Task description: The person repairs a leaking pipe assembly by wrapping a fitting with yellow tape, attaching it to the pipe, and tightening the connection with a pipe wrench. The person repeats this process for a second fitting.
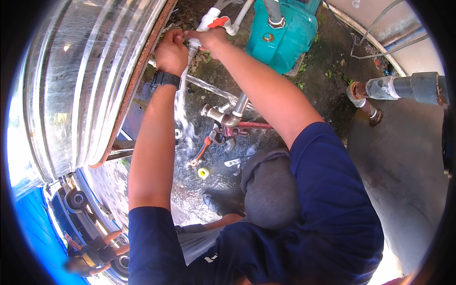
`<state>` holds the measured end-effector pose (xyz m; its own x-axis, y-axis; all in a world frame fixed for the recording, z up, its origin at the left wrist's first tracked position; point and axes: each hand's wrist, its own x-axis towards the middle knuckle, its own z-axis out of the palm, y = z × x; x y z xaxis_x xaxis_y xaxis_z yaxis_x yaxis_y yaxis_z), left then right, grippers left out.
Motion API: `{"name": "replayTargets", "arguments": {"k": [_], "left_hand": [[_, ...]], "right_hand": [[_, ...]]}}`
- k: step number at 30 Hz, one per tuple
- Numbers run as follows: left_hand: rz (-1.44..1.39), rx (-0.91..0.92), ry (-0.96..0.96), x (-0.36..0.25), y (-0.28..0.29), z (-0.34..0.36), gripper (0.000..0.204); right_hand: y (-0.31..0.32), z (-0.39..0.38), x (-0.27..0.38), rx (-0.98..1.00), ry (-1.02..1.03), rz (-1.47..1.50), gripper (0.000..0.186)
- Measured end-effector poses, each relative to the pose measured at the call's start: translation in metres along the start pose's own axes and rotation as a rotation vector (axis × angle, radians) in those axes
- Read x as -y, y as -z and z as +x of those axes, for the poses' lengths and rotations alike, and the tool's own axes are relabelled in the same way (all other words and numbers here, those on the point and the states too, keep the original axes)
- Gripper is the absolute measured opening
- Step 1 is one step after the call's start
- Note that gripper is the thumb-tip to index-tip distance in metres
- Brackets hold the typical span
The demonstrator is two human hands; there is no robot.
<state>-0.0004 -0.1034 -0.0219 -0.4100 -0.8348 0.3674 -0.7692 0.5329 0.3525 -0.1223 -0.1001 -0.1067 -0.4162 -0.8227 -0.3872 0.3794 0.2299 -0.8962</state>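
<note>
Both my arms reach up to a white plastic pipe [192,51] beside the large metal tank. Just above it sits a white ball valve [209,20] with a red handle [219,22]. My right hand [213,40] is closed around the pipe below the valve, its index finger stretched toward the other hand. My left hand [171,51], with a black watch [166,80] on the wrist, has its fingers curled in next to the pipe. Whatever it pinches is hidden. Water [180,102] streams down below my hands onto the wet ground.
A ribbed metal tank [95,71] fills the left; a teal pump casing [280,35] stands ahead. A person in a grey cap [271,190] crouches close below my arms. Metal pipe fittings [230,118], an orange-handled wrench [203,149] and a yellow tape roll [203,173] are nearby.
</note>
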Motion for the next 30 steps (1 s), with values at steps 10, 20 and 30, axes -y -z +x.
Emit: {"name": "replayTargets", "arguments": {"k": [10,20,30], "left_hand": [[0.226,0.076,-0.173,-0.007,-0.006,0.012,0.033],[0.233,0.331,-0.081,0.009,-0.012,0.044,0.026],[0.018,0.429,-0.066,0.024,-0.022,0.056,0.077]], "right_hand": [[0.002,-0.001,0.016,-0.003,0.038,-0.426,0.083],[0.005,-0.004,0.010,-0.001,0.006,-0.049,0.048],[0.004,0.005,0.008,-0.041,-0.047,-0.224,0.051]]}}
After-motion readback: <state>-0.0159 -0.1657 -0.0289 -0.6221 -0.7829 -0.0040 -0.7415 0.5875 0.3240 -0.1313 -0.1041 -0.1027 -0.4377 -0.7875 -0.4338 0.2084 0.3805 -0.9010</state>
